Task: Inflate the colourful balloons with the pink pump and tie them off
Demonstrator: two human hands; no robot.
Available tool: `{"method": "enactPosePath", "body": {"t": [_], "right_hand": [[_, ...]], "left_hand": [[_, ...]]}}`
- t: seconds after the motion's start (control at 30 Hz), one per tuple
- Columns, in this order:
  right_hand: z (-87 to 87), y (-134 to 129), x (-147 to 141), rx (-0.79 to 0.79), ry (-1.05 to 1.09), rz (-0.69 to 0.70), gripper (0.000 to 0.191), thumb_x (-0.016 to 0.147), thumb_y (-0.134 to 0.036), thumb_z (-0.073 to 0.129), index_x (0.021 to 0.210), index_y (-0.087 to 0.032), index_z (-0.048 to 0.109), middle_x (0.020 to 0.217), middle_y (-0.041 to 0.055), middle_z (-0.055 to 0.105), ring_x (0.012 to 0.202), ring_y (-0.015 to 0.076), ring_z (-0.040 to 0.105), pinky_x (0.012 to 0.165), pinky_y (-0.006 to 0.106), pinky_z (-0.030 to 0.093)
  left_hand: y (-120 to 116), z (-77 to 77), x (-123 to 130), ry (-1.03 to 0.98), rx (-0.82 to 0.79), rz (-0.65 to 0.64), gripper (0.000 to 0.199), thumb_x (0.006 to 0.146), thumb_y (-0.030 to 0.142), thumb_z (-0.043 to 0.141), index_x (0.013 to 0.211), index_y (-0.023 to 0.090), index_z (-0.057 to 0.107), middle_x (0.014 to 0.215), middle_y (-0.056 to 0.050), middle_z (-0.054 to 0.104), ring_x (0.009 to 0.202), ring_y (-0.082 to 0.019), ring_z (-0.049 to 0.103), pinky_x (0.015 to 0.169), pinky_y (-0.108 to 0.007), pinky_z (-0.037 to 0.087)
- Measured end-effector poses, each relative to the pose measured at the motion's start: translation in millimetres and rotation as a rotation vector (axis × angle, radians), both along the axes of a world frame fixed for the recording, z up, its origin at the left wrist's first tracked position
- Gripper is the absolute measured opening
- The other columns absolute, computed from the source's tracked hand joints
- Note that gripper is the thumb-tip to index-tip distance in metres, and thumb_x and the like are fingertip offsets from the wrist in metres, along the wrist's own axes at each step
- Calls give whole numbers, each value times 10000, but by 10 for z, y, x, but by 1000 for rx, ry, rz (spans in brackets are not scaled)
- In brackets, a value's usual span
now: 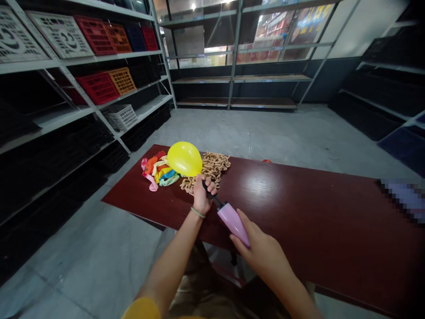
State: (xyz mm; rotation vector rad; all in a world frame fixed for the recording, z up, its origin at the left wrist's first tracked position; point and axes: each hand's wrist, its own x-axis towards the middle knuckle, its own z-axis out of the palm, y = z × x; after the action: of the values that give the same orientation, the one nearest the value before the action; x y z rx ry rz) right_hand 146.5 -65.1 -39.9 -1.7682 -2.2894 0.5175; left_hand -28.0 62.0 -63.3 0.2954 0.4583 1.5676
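A yellow balloon (184, 158), rounded with air, sits at the far end of a hand pump whose pink body (233, 223) points toward me. My left hand (203, 193) is closed round the pump's black end, right by the balloon's neck. Fingers and thumb of my right hand (257, 243) wrap the pink body. A short black rod shows between the two hands. Behind and left of the balloon lies a pile of limp coloured balloons (159, 173). Tan chain-like links (215, 166) are heaped just right of the balloon, partly hidden by it.
The dark red table (282, 199) stretches off to the right, where a pixelated bluish item (405, 197) lies at its edge. Shelves with red, orange and white crates (99, 87) stand at the left. More metal racks (235, 79) line the back, and dark shelving is at the right.
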Motion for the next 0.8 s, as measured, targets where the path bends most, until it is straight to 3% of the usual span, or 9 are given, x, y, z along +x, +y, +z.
{"method": "enactPosePath", "body": {"t": [0.1,0.2,0.37,0.53,0.63,0.8], "right_hand": [[6,116,-219,-12,21,-32,625,942,-396,476,1501,-168,315,1154,165,661,915,304,704,720,378,540],[-77,64,-223,-12,89,-13,643,944,-386,481,1511,-155,285,1209,179,636,972,304,693,746,376,542],[-194,-280,215,-31,210,14,643,946,-367,476,1526,-208,248,1343,160,580,1131,294,640,842,400,556],[-113,-513,588,-85,278,24,640,916,-383,537,1508,-293,309,1432,103,521,1245,280,564,970,437,519],[-61,-452,545,-73,260,43,629,917,-378,531,1505,-289,323,1419,90,536,1213,271,592,942,406,539],[19,-91,146,-88,171,46,603,943,-393,474,1500,-213,328,1372,137,574,1102,297,660,861,397,557]], "left_hand": [[-21,-16,31,40,6,-37,283,934,427,535,812,207,405,629,64,336,418,-51,307,377,-166,269],[-30,-31,47,81,29,-35,270,938,421,530,819,211,408,624,64,343,414,-54,312,370,-170,266],[-36,-15,62,37,26,-39,269,948,426,507,816,210,416,626,61,345,408,-58,318,361,-177,263],[-20,26,9,-34,5,-33,280,937,427,531,810,207,413,626,64,324,409,-52,303,363,-169,266],[-2,28,-30,-47,19,-9,271,936,401,543,805,202,413,634,65,316,410,-46,288,358,-159,253],[-15,8,-15,-45,29,-16,256,943,390,530,813,202,414,641,64,318,414,-46,292,365,-161,256]]}}
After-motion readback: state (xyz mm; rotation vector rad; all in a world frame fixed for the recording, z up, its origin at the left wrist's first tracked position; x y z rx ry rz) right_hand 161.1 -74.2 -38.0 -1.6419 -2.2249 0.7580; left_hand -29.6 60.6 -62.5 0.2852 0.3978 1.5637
